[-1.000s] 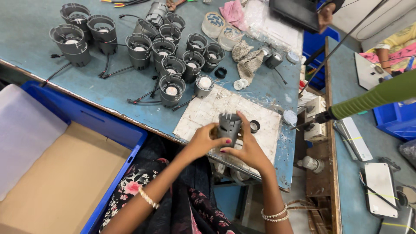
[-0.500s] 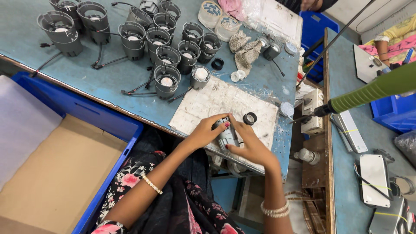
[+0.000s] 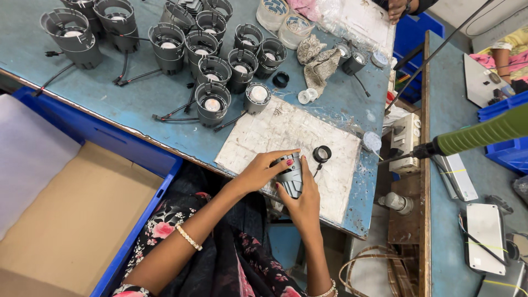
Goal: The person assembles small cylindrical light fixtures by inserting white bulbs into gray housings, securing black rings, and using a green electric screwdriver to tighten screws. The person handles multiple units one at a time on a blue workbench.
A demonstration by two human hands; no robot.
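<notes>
Both my hands hold one grey ribbed lamp housing (image 3: 291, 175) over the near edge of a worn white work pad (image 3: 286, 137). My left hand (image 3: 261, 171) grips it from the left, with fingers over its top. My right hand (image 3: 300, 201) cups it from below and the right. A black ring (image 3: 322, 153) lies on the pad, just right of the housing. Several similar grey housings with black leads (image 3: 212, 104) stand in a cluster on the blue table (image 3: 137, 104) beyond the pad.
A blue crate (image 3: 132, 159) lined with cardboard sits at my left below the table edge. A green-handled tool (image 3: 484, 132) hangs at the right over a switch box (image 3: 406, 137). Crumpled cloths (image 3: 316, 60) and tape rolls (image 3: 286, 22) lie at the back. Another person's hand (image 3: 397, 7) shows at the top.
My hands and the housing stay at the pad's near edge. My left fingers have shifted over the housing's top. The camera has tilted, so the table sits a little lower in view.
</notes>
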